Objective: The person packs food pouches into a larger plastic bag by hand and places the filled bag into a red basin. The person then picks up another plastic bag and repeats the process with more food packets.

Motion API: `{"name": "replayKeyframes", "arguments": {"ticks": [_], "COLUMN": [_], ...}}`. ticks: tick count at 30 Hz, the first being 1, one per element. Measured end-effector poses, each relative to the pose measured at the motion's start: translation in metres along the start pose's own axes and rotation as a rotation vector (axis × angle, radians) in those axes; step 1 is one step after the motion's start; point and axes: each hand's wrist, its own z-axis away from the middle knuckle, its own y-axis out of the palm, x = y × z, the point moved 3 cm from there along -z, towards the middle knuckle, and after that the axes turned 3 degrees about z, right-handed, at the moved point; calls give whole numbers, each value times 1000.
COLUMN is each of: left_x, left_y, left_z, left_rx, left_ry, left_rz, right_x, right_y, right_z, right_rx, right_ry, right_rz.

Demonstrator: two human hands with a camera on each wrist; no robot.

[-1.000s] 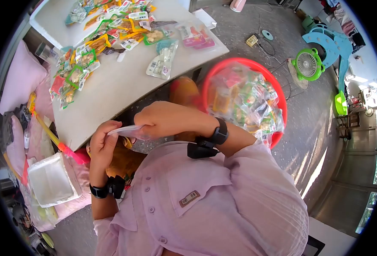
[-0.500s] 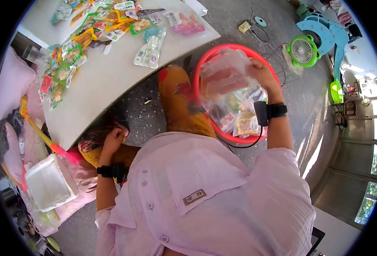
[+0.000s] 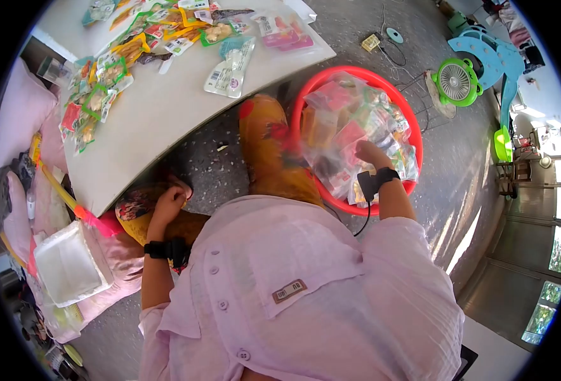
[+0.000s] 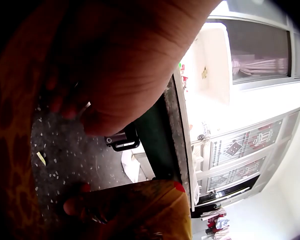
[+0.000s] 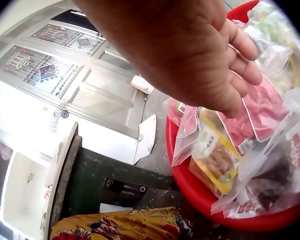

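Note:
My right hand (image 3: pixel 374 155) is over the red basin (image 3: pixel 416 117), close above a heap of sealed food packets. In the right wrist view its fingers are loosely bent with nothing between them, and the thumb tip overlaps a clear packet with pink contents (image 5: pixel 266 107). Beside that lies a yellow-edged packet (image 5: pixel 215 155) of brown food. My left hand (image 3: pixel 169 204) rests by the left knee, on the patterned trousers (image 3: pixel 138 216), with fingers loosely curled and holding nothing. The left wrist view shows mostly the shaded underside of this hand (image 4: pixel 125 65).
Several colourful food packets (image 3: pixel 109 73) lie on the white table (image 3: pixel 166 120), with a white-and-teal pouch (image 3: pixel 231 66) near its edge. A white foam box (image 3: pixel 74 263) sits at the left. A green fan (image 3: pixel 456 82) and cables stand on the floor beyond the basin.
Both hands held a clear packet before the torso; then the right hand carried clear plastic packaging over the basin. Now that hand is empty and lower, while the left has dropped to the knee.

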Motion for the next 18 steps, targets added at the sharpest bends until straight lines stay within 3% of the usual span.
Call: {"name": "replayKeyframes", "arguments": {"ticks": [1, 4, 5, 7, 11, 13, 15, 17, 18], "left_x": [2, -2, -5, -7, -24, -33, -28, -12, -21], "left_y": [0, -4, -5, -9, -36, -57, -80, -102, -118], "left_z": [0, 0, 1, 4, 23, 37, 53, 70, 84], "left_rx": [1, -18, -36, -111, -333, -539, -687, -849, -935], "left_ry": [10, 2, -9, -5, -3, 60, 37, 25, 13], "left_rz": [7, 59, 83, 166, 199, 127, 76, 131, -44], "right_x": [8, 11, 10, 58, 155, 197, 246, 274, 285], "right_y": [1, 4, 1, -53, -111, -114, -122, -107, -102], "right_z": [-2, -31, -40, -43, -47, -55, -47, -48, -47], "right_rx": [22, -194, -232, -299, -525, -505, -463, -675, -713], "right_ry": [-40, -153, -110, -53, -264, -325, -406, -609, -661], "right_rz": [-38, -52, -151, -346, -567, -596, -502, -422, -322]}}
